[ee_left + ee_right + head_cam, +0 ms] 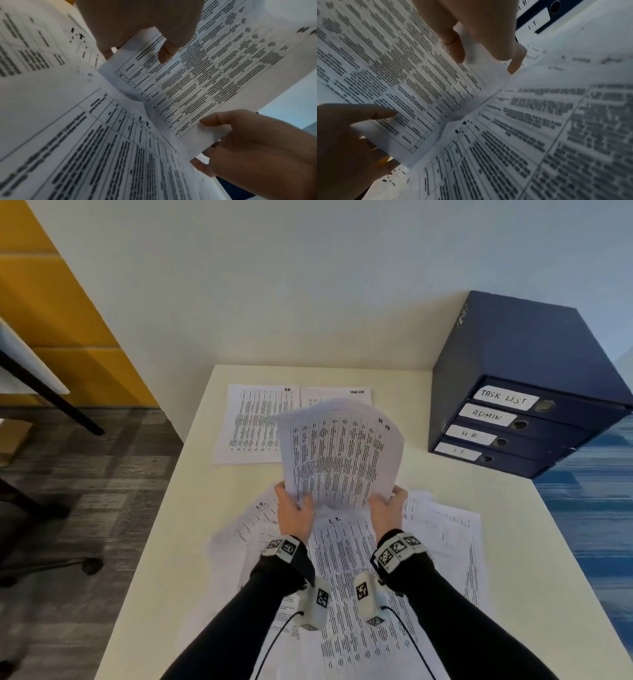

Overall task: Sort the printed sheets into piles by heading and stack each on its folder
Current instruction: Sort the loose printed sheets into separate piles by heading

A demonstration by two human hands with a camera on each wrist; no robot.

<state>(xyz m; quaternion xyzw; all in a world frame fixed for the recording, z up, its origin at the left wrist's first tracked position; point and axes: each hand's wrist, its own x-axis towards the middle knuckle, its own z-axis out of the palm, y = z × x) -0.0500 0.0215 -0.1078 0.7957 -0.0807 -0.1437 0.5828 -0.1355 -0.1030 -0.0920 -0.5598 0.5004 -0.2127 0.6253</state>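
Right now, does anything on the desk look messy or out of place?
Yes. The unsorted sheets lie fanned and askew near the desk's front. The folders remain stacked at the right with nothing on them. Both hands hold an H.R. sheet aloft.

Behind the raised HR sheets (339, 453), much of the page headed TASK LIST (356, 392) is hidden, along with the right edge of the sheet beside it (253, 422), whose heading is too blurred to read. The table text on every page is smeared to dark bars, illegible in all three views. Fingers of the left hand (295, 513) and right hand (387, 510) vanish behind the held paper. The loose pile (442, 529) on the counter (191, 474) overlaps so that lower pages show only corners. The folder stack (520, 392) is cut by the head view's right edge; its lowest label (457, 451) is barely readable.
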